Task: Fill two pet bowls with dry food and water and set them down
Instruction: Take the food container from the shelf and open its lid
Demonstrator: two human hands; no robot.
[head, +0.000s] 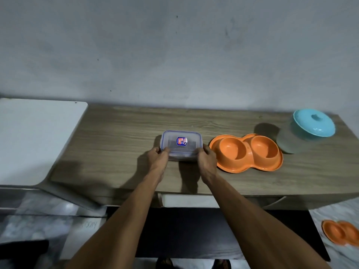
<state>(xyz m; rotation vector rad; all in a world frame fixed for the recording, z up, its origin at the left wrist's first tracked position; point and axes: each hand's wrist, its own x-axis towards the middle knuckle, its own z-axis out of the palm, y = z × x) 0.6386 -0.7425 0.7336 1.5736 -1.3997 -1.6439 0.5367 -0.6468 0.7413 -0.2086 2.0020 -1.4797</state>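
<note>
From my end tabletop (116, 133) reads wood-grain, matt. I see lidded storage box (181, 152) as clear plastic, smooth, faint sheen; label (182, 141) on it glossy. Next, double pet bowl (246, 152) — orange plastic, glossy; tub (291, 141) frosted translucent plastic, turquoise lid (313, 123) glossy; wall (174, 55) — grey paint, matt, scuffed; white appliance top (35, 140) smooth.

I see a clear box (181, 150), blue along its rim, with a red, white and blue label (181, 141), on a grey-brown wood-grain tabletop (116, 152). Right of it is an orange double bowl (246, 152), and at the far right a turquoise lid (314, 123). On the left is a white surface (35, 140). Near right is a second orange bowl (342, 234).
</note>
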